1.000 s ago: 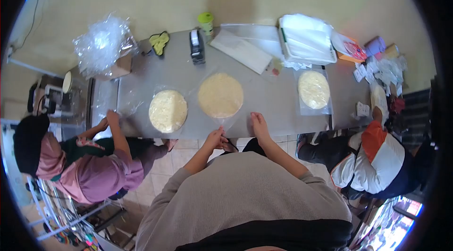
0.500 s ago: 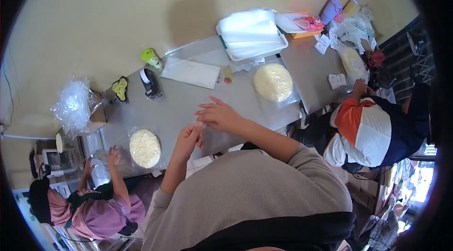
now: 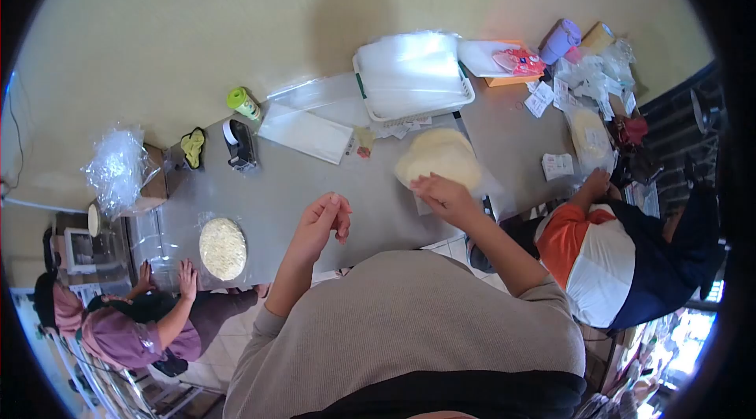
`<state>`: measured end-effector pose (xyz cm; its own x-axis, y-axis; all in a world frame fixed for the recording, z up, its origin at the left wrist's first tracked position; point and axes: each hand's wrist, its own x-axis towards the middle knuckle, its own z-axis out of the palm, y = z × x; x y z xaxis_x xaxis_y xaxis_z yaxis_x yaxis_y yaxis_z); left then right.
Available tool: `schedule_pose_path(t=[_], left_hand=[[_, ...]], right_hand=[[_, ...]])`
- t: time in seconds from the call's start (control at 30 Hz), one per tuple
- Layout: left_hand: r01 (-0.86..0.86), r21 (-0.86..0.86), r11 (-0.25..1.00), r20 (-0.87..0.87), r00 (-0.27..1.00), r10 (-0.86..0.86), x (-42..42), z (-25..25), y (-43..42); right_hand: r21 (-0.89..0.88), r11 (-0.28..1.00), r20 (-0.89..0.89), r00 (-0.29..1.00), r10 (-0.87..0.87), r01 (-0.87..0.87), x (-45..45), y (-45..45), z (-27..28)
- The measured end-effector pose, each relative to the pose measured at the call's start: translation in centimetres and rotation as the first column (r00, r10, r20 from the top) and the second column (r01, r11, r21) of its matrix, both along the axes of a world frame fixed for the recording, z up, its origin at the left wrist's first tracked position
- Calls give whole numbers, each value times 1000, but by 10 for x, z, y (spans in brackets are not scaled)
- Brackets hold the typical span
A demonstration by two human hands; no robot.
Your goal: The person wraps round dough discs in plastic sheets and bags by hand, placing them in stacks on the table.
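My right hand (image 3: 446, 198) is closed at the near edge of a pale yellow, round, flat pack (image 3: 441, 157) in clear plastic. The pack looks blurred and tilted, partly off the table. My left hand (image 3: 321, 224) hovers over the table's near side, thumb up against curled fingers; what it pinches, if anything, is too small to tell. Beyond it lies a stack of flat clear plastic bags (image 3: 307, 132). A second round pack (image 3: 223, 249), whitish and coarse, rests on the table to the left.
A white basket of plastic sheets (image 3: 370, 113) stands at the back. Leftward are a black tape dispenser (image 3: 239, 145), a green-lidded cup (image 3: 243, 102) and a box with plastic (image 3: 150, 183). One co-worker (image 3: 134, 332) is at left, another (image 3: 594, 253) at right beside paper slips (image 3: 557, 166).
My hands have separated. The right has moved rightward onto the round pack, which has shifted and tilted; the left stays near its place. The left co-worker's hands now lie flat on the table.
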<state>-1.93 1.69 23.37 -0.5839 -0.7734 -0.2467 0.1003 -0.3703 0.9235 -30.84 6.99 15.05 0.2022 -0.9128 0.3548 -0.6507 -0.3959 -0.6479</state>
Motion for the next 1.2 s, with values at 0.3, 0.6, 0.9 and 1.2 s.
schedule_pose_path(t=[0.3, 0.6, 0.9, 1.2], left_hand=[[-230, 94, 969, 84, 971, 223, 5, -26, 26], [-475, 138, 869, 125, 879, 460, 38, -34, 60], [-481, 112, 869, 133, 874, 467, 89, -33, 65], [-526, 139, 839, 119, 850, 513, 179, -16, 67]], right_hand=[[186, 961, -17, 978, -206, 205, -62, -145, -34], [163, 923, -845, 533, -51, 348, -107, -263, -49], [103, 922, -935, 352, -39, 374, -117, -279, -95], [37, 970, -957, 289, -35, 240, -38, -274, 14]])
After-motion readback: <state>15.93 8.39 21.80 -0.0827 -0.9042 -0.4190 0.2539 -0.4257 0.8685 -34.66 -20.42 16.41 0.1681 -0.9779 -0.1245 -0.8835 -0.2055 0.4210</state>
